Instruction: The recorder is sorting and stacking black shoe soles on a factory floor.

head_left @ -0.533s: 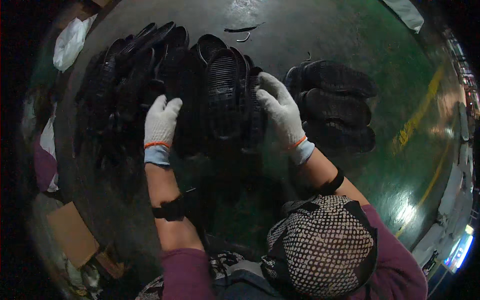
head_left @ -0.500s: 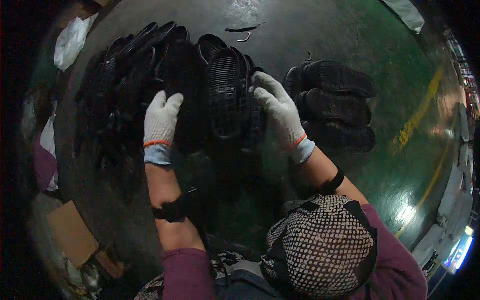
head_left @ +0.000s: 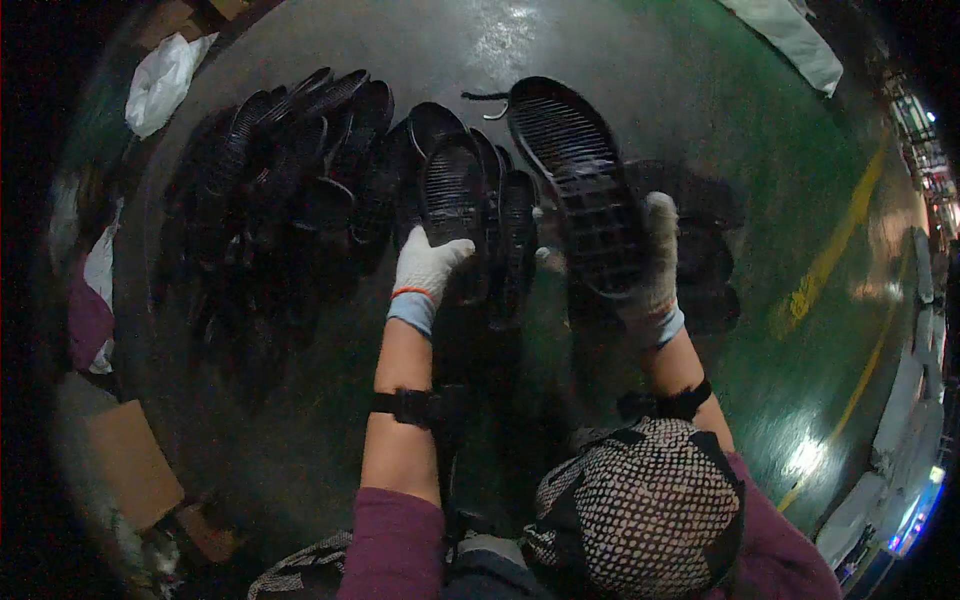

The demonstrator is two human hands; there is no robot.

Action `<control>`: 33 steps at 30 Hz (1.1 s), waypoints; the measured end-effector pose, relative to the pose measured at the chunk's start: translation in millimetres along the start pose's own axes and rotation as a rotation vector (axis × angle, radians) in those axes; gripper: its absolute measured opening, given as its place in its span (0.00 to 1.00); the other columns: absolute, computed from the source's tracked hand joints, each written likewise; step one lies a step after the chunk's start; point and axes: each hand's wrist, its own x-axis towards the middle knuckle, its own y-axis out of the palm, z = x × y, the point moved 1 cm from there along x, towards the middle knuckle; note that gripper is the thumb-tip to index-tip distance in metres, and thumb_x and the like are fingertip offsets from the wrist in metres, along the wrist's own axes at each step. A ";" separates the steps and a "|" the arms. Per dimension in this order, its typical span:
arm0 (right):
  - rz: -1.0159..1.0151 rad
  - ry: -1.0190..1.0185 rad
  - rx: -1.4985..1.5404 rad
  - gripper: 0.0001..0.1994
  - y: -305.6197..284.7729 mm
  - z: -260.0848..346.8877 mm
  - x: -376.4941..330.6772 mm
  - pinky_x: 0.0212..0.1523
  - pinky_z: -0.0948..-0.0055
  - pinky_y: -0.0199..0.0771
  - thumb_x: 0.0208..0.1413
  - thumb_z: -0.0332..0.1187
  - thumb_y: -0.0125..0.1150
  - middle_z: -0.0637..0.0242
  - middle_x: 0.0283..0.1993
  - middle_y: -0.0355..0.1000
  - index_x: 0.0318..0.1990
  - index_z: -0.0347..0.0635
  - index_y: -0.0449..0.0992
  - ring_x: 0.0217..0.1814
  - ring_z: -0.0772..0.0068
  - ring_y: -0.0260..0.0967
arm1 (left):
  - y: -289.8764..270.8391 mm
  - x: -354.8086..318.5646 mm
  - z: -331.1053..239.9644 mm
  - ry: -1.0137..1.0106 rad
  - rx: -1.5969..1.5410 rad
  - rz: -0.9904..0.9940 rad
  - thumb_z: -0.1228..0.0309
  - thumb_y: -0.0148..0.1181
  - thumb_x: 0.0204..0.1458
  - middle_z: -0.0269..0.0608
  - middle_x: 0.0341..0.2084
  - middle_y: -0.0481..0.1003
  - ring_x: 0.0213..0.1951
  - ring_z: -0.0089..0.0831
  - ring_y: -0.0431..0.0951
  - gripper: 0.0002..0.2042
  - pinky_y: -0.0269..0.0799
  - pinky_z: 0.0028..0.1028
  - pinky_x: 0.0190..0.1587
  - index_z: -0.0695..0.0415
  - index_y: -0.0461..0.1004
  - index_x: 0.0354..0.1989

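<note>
A black shoe sole (head_left: pixel 580 175) with a ridged, gridded face is held up at right of centre. My right hand (head_left: pixel 657 260), in a white knit glove, is closed around it, with the thumb along its right edge and fingertips showing past its left edge. My left hand (head_left: pixel 428 268), gloved the same way, grips the lower end of another black shoe sole (head_left: pixel 455 190) in the middle group, thumb across its face. Its other fingers are mostly hidden. More soles stand close behind and beside that one, including a narrow-looking sole (head_left: pixel 516 230) on its right.
A big heap of black soles (head_left: pixel 250 190) lies to the left. Stacked soles (head_left: pixel 700 200) lie at the right, partly behind my right hand. Beyond are a dark strip (head_left: pixel 484 97) on the green floor and a white bag (head_left: pixel 165 85). Cardboard (head_left: pixel 135 465) lies lower left.
My right hand has lifted a sole off the middle group and moved it to the right. My left hand has moved right, from the heap's edge onto the middle soles.
</note>
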 end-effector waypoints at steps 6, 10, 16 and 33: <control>-0.048 -0.087 -0.319 0.37 19.0 4.8 4.5 0.63 0.55 0.74 0.62 0.46 0.63 0.52 0.70 0.66 0.75 0.39 0.59 0.68 0.52 0.69 | 9.5 -27.3 -38.3 0.032 -0.836 0.186 0.68 0.67 0.54 0.50 0.50 0.77 0.48 0.38 0.80 0.32 0.77 0.37 0.53 0.72 0.63 0.64; -0.198 -0.708 -1.628 0.39 23.2 -18.3 18.6 0.66 0.61 0.68 0.54 0.37 0.70 0.41 0.72 0.61 0.74 0.42 0.62 0.67 0.46 0.68 | 34.7 -49.1 -57.1 0.056 -0.735 -0.048 0.62 0.63 0.63 0.43 0.54 0.75 0.51 0.29 0.76 0.31 0.73 0.27 0.55 0.70 0.63 0.68; -0.278 -0.504 -2.234 0.36 16.6 -50.6 17.7 0.56 0.50 0.76 0.59 0.55 0.61 0.29 0.69 0.60 0.70 0.44 0.68 0.57 0.32 0.73 | 66.6 -69.8 -53.5 0.173 -1.013 0.048 0.48 0.49 0.70 0.20 0.23 0.64 0.28 0.15 0.64 0.18 0.64 0.24 0.32 0.45 0.70 0.31; -0.312 -0.117 -0.881 0.36 -27.9 124.3 -58.7 0.57 0.68 0.76 0.59 0.27 0.68 0.63 0.61 0.71 0.74 0.43 0.59 0.56 0.74 0.72 | 63.3 -35.3 -105.3 0.071 -0.176 0.949 0.66 0.63 0.60 0.43 0.58 0.75 0.55 0.31 0.76 0.30 0.71 0.30 0.60 0.68 0.64 0.69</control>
